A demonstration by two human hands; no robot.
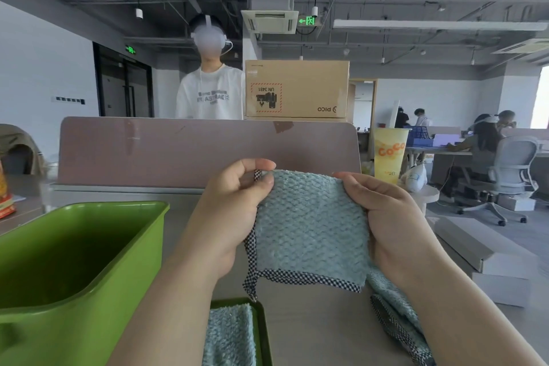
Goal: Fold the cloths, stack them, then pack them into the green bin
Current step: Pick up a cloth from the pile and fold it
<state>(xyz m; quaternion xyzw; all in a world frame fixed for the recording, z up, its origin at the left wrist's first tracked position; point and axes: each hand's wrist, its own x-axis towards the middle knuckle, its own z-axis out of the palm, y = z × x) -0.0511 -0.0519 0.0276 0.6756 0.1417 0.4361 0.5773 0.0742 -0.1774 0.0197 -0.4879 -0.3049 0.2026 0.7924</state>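
Two hands: your left hand [234, 208] and right hand [383, 217] each pinch a top corner of one blue cloth [309, 226], held upright above the table [312, 324]. Two more: folded cloth [230, 336] on one dark tray [265, 336]; loose cloth [398, 315] under your right forearm. One green bin [74, 261], left.

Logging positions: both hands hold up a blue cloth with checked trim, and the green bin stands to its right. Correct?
Not quite. The head view shows the green bin left of the blue cloth; the left hand and right hand do hold it up.
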